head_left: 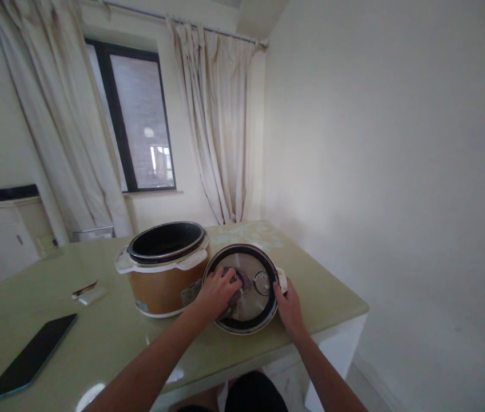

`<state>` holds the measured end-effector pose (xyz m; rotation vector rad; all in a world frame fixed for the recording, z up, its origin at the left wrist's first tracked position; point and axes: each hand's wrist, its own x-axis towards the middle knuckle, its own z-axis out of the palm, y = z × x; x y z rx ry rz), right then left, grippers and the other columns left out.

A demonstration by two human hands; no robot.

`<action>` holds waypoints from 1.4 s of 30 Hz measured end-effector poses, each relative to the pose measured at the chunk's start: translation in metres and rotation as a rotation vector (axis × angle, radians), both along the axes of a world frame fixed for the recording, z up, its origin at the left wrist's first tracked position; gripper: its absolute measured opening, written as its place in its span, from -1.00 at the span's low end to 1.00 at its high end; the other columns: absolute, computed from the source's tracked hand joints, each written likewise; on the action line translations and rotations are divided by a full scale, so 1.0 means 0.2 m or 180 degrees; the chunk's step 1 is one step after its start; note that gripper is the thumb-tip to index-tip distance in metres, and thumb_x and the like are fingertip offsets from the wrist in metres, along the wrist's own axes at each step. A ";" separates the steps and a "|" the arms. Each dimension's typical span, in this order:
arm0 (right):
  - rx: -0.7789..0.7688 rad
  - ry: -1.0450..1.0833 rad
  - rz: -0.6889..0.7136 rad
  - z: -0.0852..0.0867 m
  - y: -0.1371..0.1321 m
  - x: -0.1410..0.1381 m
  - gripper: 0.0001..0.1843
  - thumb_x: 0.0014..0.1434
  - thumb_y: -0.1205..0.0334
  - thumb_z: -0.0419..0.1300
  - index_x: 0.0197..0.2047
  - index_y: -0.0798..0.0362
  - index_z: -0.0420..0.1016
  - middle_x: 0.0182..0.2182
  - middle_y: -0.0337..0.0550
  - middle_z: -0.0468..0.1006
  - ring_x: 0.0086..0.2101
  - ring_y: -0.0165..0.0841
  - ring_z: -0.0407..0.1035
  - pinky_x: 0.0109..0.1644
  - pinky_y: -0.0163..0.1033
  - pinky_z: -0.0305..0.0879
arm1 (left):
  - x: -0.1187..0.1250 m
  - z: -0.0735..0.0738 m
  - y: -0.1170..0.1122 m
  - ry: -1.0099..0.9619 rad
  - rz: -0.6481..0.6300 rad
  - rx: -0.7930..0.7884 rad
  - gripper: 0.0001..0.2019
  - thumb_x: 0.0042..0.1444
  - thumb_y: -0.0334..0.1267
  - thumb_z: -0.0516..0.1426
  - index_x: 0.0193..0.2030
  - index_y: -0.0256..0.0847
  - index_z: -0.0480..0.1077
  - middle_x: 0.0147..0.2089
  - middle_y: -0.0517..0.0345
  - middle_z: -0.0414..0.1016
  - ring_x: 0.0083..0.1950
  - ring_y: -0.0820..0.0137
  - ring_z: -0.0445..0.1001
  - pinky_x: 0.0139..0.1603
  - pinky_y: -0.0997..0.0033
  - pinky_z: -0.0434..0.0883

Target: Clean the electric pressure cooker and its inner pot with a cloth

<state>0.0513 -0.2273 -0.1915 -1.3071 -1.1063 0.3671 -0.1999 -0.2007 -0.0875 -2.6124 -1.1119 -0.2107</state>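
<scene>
There are two hands (222, 290) (289, 304), one lid (249, 308), one cooker (160, 289) and one dark slab (32, 356). One table (109, 346), two curtains (56, 114) (221, 114), one window (139, 114) and one cabinet (0, 232) show.

Left hand (221, 290) pressed to metal underside of round lid (253, 313), fingers curled. Right hand (290, 306) gripping lid's rim at white tab (282, 280). Uncovered brown cooker (160, 289) just left of left hand. Dark flat slab (32, 356) on table (109, 337), well left of both hands.

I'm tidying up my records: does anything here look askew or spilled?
No obvious spill. Only the lid stands askew, tilted beside the open cooker with its underside exposed; the right hand grips its edge, so that seems deliberate.
</scene>
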 end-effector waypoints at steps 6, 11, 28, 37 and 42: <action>-0.0002 -0.0055 0.0022 -0.02 -0.01 0.01 -0.45 0.30 -0.11 0.16 0.21 0.03 0.51 -0.05 -0.03 0.69 -0.13 -0.14 0.56 -0.02 -0.10 0.45 | 0.16 0.15 0.17 -0.0325 0.0445 0.0469 -0.71 0.37 -0.42 0.06 0.10 -0.08 0.51 0.20 -0.15 0.42 0.19 0.02 0.34 0.00 0.06 0.46; -0.0025 -0.0111 -0.0008 -0.01 -0.02 0.00 -0.48 0.31 -0.10 0.15 0.19 0.02 0.53 -0.02 0.00 0.69 -0.05 -0.11 0.56 0.05 -0.07 0.46 | 0.37 0.24 0.23 -0.0673 0.0669 0.0266 -0.68 0.33 -0.47 0.04 0.09 -0.11 0.51 0.17 -0.10 0.43 0.17 0.05 0.35 -0.03 0.12 0.47; 0.0137 -0.0017 0.0164 -0.03 -0.03 0.01 -0.54 0.14 0.07 0.21 0.09 0.02 0.49 -0.08 -0.03 0.70 -0.11 -0.13 0.55 -0.02 -0.13 0.45 | 0.59 0.17 -0.01 -0.0544 -0.0833 -0.0702 -0.71 0.16 -0.17 0.28 0.03 -0.05 0.49 0.15 0.04 0.46 0.07 0.18 0.52 0.12 0.19 0.50; -0.0084 0.0017 0.0159 0.00 -0.02 0.00 -0.47 0.29 -0.18 0.16 0.15 -0.01 0.47 -0.07 -0.03 0.70 -0.09 -0.12 0.57 -0.01 -0.10 0.47 | 0.35 0.09 -0.06 -0.0098 -0.0829 -0.0858 -0.61 0.09 -0.16 0.32 0.09 0.01 0.50 0.19 0.01 0.47 0.11 0.06 0.50 0.09 0.04 0.52; -0.0128 0.0038 0.0016 -0.01 -0.03 0.00 -0.47 0.31 -0.22 0.12 0.11 0.01 0.50 -0.09 -0.02 0.69 -0.11 -0.12 0.58 -0.01 -0.08 0.47 | 0.15 0.01 -0.15 0.0043 -0.0958 -0.0879 -0.67 0.13 -0.21 0.31 0.06 0.07 0.52 0.23 0.06 0.45 0.17 0.06 0.44 0.04 0.08 0.53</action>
